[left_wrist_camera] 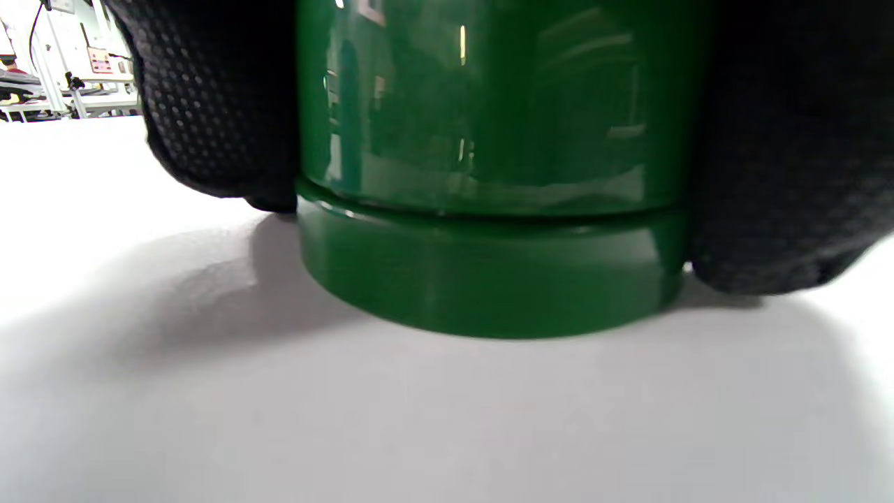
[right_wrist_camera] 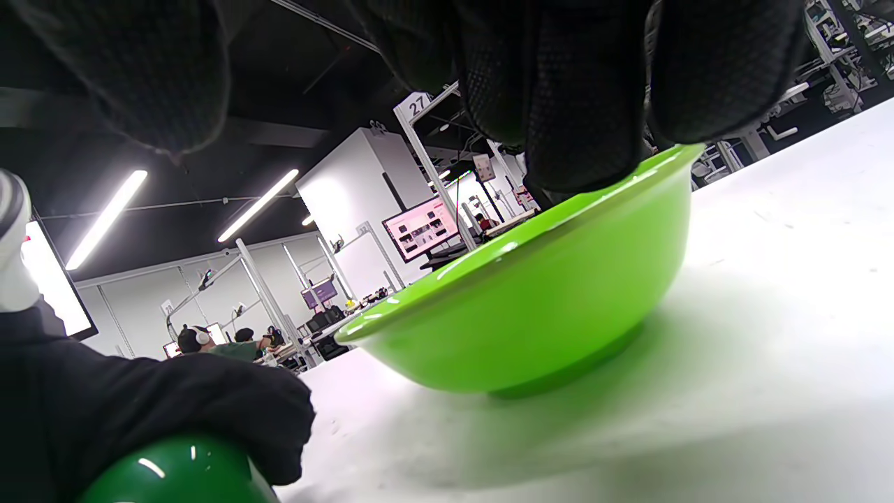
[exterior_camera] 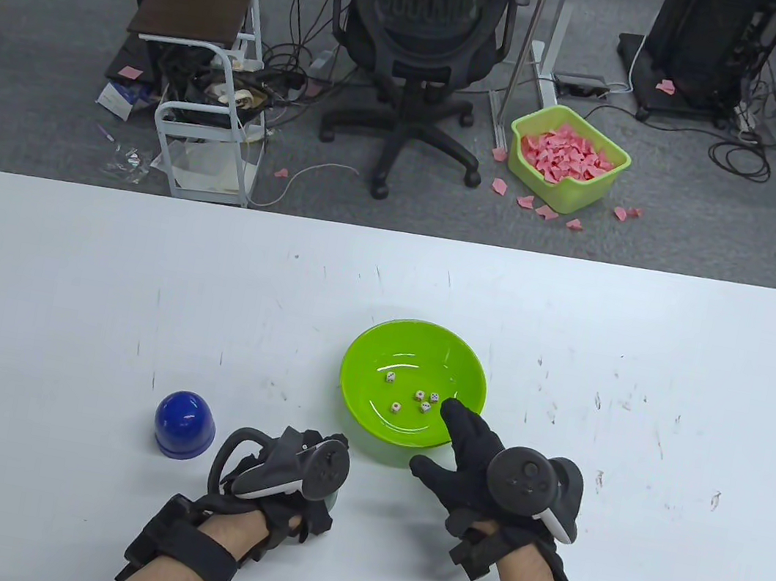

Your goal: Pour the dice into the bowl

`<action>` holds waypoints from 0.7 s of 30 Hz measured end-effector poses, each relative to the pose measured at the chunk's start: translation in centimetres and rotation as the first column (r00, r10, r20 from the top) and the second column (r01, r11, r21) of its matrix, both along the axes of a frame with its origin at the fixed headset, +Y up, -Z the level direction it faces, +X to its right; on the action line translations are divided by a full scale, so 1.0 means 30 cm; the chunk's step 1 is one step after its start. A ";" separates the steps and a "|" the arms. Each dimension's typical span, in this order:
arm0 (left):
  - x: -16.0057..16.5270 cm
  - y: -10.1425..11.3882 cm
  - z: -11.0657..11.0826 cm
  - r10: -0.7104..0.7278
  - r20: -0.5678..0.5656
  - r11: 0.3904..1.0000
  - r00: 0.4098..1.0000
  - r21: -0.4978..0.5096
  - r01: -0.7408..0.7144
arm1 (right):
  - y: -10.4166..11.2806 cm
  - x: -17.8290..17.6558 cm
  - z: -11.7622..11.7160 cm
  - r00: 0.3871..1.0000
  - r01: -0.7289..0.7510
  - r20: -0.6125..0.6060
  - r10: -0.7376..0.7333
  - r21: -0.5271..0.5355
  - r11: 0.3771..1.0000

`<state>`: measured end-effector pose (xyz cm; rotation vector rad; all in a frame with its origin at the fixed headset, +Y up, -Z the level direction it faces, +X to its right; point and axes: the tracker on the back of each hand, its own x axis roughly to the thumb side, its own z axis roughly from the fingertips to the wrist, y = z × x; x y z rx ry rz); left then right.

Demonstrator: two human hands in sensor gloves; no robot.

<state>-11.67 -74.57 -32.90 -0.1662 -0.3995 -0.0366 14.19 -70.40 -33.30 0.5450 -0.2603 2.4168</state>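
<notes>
A lime green bowl (exterior_camera: 378, 348) stands on the white table with several small white dice (exterior_camera: 419, 395) in it. My left hand (exterior_camera: 298, 472) grips a dark green cup (left_wrist_camera: 489, 209) that stands mouth down on the table, just near-left of the bowl; its fingers (left_wrist_camera: 209, 105) wrap both sides. The cup's top also shows in the right wrist view (right_wrist_camera: 181, 475). My right hand (exterior_camera: 461, 451) is open at the bowl's near-right rim (right_wrist_camera: 503, 251), with its fingers (right_wrist_camera: 566, 105) reaching over the rim and the thumb apart.
A blue dome-shaped cup (exterior_camera: 185, 424) stands mouth down on the table to the left of my left hand. The table's far edge (exterior_camera: 398, 231) borders the floor, where an office chair and a bin of pink scraps stand.
</notes>
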 end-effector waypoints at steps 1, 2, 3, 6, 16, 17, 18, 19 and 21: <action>-0.003 0.002 -0.003 0.001 0.001 1.000 1.000 -0.003 -0.001 | 0.001 0.001 0.001 1.000 0.005 0.001 -0.005 0.004 1.000; -0.009 0.008 -0.004 0.011 0.000 1.000 1.000 -0.010 -0.011 | 0.003 0.001 0.002 1.000 0.010 0.001 -0.010 0.008 1.000; -0.014 0.017 -0.006 0.032 0.004 0.999 0.999 -0.002 -0.032 | 0.004 0.000 0.003 1.000 0.012 0.000 -0.012 0.013 1.000; -0.032 0.060 -0.013 0.075 0.001 0.997 0.997 0.000 -0.075 | 0.008 -0.005 0.006 1.000 0.020 -0.005 -0.020 0.032 0.999; -0.043 0.240 -0.047 0.300 -0.021 0.954 0.954 -0.022 -0.300 | 0.016 -0.066 0.035 0.996 0.034 -0.081 -0.027 0.081 0.996; -0.036 0.259 -0.052 0.332 -0.022 0.943 0.943 -0.023 -0.333 | 0.016 -0.077 0.040 0.995 0.026 -0.097 -0.017 0.085 0.996; -0.030 0.269 -0.054 0.347 -0.024 0.937 0.938 -0.030 -0.348 | 0.017 -0.085 0.044 0.994 0.021 -0.107 -0.011 0.091 0.996; -0.021 0.281 -0.056 0.365 -0.025 0.930 0.931 -0.036 -0.366 | 0.017 -0.097 0.049 0.992 0.014 -0.124 -0.002 0.098 0.995; -0.002 0.298 -0.057 0.395 -0.024 0.917 0.918 -0.040 -0.396 | 0.017 -0.114 0.058 0.990 0.012 -0.143 0.004 0.110 0.994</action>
